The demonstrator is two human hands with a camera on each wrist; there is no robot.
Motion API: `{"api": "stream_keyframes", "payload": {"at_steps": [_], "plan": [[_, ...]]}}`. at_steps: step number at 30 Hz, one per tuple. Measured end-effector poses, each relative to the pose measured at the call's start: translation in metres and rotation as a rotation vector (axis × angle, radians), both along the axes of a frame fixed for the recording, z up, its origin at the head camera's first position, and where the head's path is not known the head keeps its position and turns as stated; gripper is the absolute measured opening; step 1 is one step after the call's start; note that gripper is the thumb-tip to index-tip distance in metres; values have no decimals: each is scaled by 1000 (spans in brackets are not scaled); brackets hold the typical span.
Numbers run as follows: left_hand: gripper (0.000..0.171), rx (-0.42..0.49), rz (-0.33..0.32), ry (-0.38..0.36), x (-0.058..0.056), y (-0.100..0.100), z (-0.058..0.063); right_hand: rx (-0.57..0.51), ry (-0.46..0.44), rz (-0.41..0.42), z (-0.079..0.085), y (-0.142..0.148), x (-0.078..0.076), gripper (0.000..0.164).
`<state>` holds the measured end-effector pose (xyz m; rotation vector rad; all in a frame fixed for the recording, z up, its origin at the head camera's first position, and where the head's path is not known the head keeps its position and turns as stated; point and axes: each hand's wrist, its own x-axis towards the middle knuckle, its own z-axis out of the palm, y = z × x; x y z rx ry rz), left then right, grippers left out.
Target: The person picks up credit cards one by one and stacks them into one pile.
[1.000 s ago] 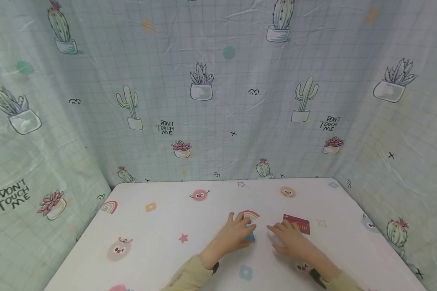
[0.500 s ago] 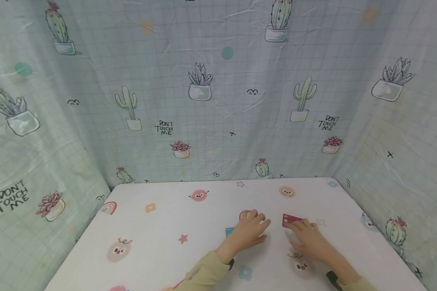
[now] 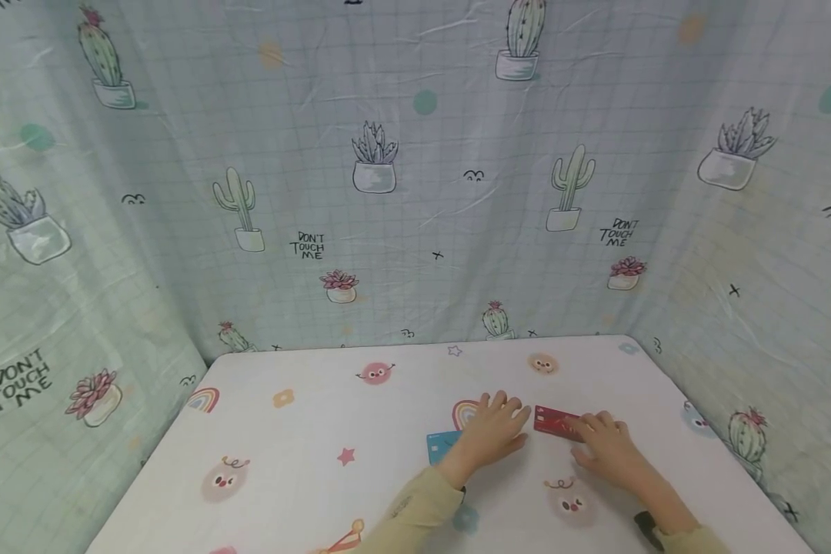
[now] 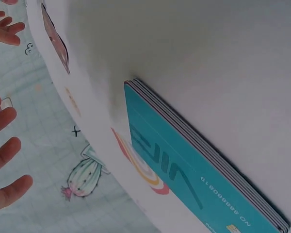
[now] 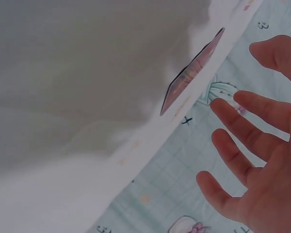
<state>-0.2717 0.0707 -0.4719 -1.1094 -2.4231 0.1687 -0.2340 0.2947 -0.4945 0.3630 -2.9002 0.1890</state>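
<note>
A stack of cards with a blue VIP card [image 3: 440, 444] on top lies on the table, partly hidden by my left wrist. In the left wrist view the stack [image 4: 189, 160] shows several card edges. My left hand [image 3: 490, 434] hovers right of the stack, fingers spread, holding nothing. Further right lies a red VIP card [image 3: 552, 422], seen edge-on as a thin red card [image 5: 193, 73] in the right wrist view. Over its right end is my right hand [image 3: 611, 452], fingers loosely bent and apart. The right wrist view shows the right hand [image 5: 266, 150] holding nothing.
A white tabletop [image 3: 305, 462] printed with rainbows, stars and smiling faces lies beneath both hands. Behind and at both sides hangs a pale green cactus-print curtain [image 3: 402, 292].
Both hands have moved to the right. The left hand has come off the blue card stack, leaving it on the table. The right hand has shifted from the red card's left side to its right end.
</note>
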Motion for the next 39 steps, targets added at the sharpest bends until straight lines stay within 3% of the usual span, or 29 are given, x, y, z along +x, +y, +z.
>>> {"api": "stream_keyframes", "payload": {"at_steps": [7, 16, 20, 26, 34, 39], "plan": [[43, 3, 21, -9, -11, 17, -10, 2, -1, -40, -2, 8, -4, 52], [44, -22, 88, -145, -21, 34, -26, 44, 66, -58, -7, 13, -10, 51], [44, -42, 114, -181, -25, 41, -31, 55, 42, -71, -9, 13, -14, 52], [46, -81, 151, -227, -28, 48, -35, 48, -20, -79, -11, 13, -20, 54], [55, -186, 210, -254, -27, 49, -37, 73, -19, -71, -13, 15, -22, 56], [56, -204, 216, -283, -27, 51, -37, 73, -38, -67, -14, 15, -22, 56]]}}
